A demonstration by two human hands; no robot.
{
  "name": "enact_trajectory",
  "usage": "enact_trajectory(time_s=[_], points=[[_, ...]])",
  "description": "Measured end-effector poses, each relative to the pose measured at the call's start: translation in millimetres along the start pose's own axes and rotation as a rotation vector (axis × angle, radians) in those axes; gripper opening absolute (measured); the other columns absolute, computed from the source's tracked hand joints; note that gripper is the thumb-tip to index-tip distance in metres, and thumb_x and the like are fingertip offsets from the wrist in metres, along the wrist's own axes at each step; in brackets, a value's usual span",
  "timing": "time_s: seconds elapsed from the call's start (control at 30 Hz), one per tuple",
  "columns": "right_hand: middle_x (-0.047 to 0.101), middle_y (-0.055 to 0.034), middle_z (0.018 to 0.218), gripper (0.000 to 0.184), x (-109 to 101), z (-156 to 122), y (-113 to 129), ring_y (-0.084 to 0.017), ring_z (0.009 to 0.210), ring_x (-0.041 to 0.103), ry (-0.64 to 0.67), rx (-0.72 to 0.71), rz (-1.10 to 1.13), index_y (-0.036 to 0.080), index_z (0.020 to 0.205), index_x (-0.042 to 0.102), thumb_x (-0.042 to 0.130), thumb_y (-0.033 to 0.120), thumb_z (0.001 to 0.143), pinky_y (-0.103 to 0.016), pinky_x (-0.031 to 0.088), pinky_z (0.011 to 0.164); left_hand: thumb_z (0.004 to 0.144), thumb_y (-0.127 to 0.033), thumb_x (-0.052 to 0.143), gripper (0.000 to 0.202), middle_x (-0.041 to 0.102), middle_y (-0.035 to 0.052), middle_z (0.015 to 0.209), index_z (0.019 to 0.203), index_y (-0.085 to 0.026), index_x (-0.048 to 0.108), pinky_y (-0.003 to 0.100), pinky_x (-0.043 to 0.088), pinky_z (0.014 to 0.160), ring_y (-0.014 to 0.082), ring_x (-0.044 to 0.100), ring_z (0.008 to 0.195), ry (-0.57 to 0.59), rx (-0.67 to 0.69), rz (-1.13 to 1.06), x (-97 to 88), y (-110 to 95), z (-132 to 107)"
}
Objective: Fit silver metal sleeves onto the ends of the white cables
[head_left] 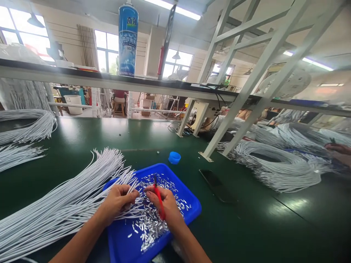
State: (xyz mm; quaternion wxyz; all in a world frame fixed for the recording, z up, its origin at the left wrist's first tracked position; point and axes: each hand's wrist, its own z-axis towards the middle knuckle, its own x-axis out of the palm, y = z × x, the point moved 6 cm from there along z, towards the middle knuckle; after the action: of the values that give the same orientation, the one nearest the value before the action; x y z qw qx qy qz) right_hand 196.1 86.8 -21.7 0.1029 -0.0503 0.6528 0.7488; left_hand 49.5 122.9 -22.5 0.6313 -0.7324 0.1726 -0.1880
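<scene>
A thick bundle of white wires [63,201] comes in from the left, its loose ends lying over a blue tray [196,209]. My left hand [120,202] is closed around a few of these wires near their ends, thumb and forefinger pinched. In my right hand [170,208] is a small pair of red-handled pliers [159,201], its dark jaws pointing up and away. My right fingertips are close to the left ones, over the tray; whether they also pinch something small is unclear. Many small shiny metal terminals [153,230] lie scattered in the tray.
A blue ring-shaped cap [174,157] sits behind the tray, a dark phone [216,185] to its right. Coiled white wires [279,164] lie at right, where another person's hand [338,149] shows. Metal posts [233,117] and a shelf with a spray can [128,40] stand beyond.
</scene>
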Motion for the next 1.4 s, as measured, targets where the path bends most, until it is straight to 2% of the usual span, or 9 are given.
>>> enact_trajectory(time_s=[0.1,0.27,0.47,0.6,0.7,0.97,1.13,1.23,1.4], points=[[0.060,-0.0021,0.065,0.030,17.4,-3.5,-2.6,-0.014,0.060,0.052,-0.013,-0.048,0.077,0.014,0.082,0.065,0.054,0.042,0.079,-0.025,0.041,0.057,0.063,-0.052,0.068,0.041,0.039,-0.0076,0.041,0.055,-0.015,0.051,0.020,0.016,0.040,0.0048,0.027,0.038,0.052,0.002,0.075,5.6,2.4,-1.5],[0.053,-0.0035,0.059,0.027,14.9,-16.2,23.9,-0.017,0.064,0.049,-0.284,-0.399,-0.393,0.018,0.056,0.054,0.049,0.032,0.079,-0.029,0.039,0.060,0.060,-0.050,0.070,0.042,0.036,-0.0082,0.041,0.050,-0.015,0.048,0.019,0.016,0.040,0.0049,0.026,0.039,-0.081,-0.022,0.180,-0.3,10.3,-0.1],[0.045,0.0034,0.054,0.031,-14.2,-3.5,-1.3,-0.010,0.050,0.038,-0.283,0.029,0.222,0.016,0.062,0.054,0.058,0.044,0.076,-0.023,0.033,0.050,0.061,-0.043,0.073,0.034,0.042,-0.0071,0.046,0.068,-0.011,0.062,0.018,0.019,0.042,0.0048,0.029,0.041,-0.028,-0.033,0.020,-1.4,8.4,2.3],[0.050,0.0035,0.055,0.025,-1.4,-1.2,-12.5,-0.010,0.053,0.042,-0.106,0.116,0.280,0.014,0.068,0.064,0.075,0.035,0.061,-0.022,0.033,0.053,0.060,-0.039,0.074,0.032,0.047,-0.0051,0.050,0.069,-0.010,0.064,0.018,0.024,0.045,0.0054,0.035,0.044,-0.054,-0.004,-0.002,-4.7,5.2,1.6],[0.053,0.0033,0.056,0.030,11.6,-3.9,-14.7,-0.010,0.054,0.045,-0.034,0.164,0.409,0.014,0.081,0.068,0.076,0.034,0.060,-0.023,0.035,0.055,0.060,-0.038,0.074,0.031,0.048,-0.0047,0.049,0.069,-0.010,0.064,0.018,0.025,0.044,0.0055,0.035,0.044,-0.075,0.011,0.027,-6.3,5.8,1.3],[0.055,0.0019,0.054,0.031,25.0,-6.1,-20.2,-0.009,0.050,0.045,-0.063,0.226,0.511,0.012,0.071,0.067,0.076,0.039,0.057,-0.022,0.034,0.050,0.057,-0.036,0.075,0.027,0.051,-0.0050,0.047,0.062,-0.013,0.063,0.019,0.029,0.046,0.0077,0.039,0.045,-0.152,0.046,0.059,-7.1,6.2,0.6],[0.041,0.0070,0.045,0.030,31.5,-10.7,-20.8,-0.005,0.043,0.030,-0.130,0.279,0.555,0.013,0.066,0.061,0.074,0.039,0.058,-0.020,0.023,0.043,0.061,-0.030,0.071,0.020,0.050,-0.0040,0.052,0.053,-0.014,0.061,0.020,0.031,0.049,0.0097,0.042,0.050,-0.288,0.267,0.318,-9.4,-4.4,-3.6],[0.044,0.0051,0.049,0.030,31.8,-12.7,-12.6,-0.007,0.046,0.035,-0.088,0.220,0.417,0.013,0.066,0.060,0.068,0.042,0.065,-0.021,0.028,0.047,0.064,-0.029,0.068,0.019,0.051,-0.0028,0.055,0.054,-0.014,0.062,0.020,0.032,0.050,0.0102,0.044,0.052,-0.330,0.321,0.396,-10.3,-5.7,-5.3],[0.060,-0.0057,0.080,0.027,12.7,-15.1,19.5,-0.020,0.075,0.051,-0.179,-0.258,-0.442,0.016,0.081,0.063,0.062,0.041,0.072,-0.030,0.037,0.069,0.059,-0.035,0.074,0.025,0.046,-0.0056,0.044,0.060,-0.013,0.062,0.018,0.027,0.043,0.0070,0.038,0.043,-0.278,0.101,0.052,-15.6,9.2,1.7]])
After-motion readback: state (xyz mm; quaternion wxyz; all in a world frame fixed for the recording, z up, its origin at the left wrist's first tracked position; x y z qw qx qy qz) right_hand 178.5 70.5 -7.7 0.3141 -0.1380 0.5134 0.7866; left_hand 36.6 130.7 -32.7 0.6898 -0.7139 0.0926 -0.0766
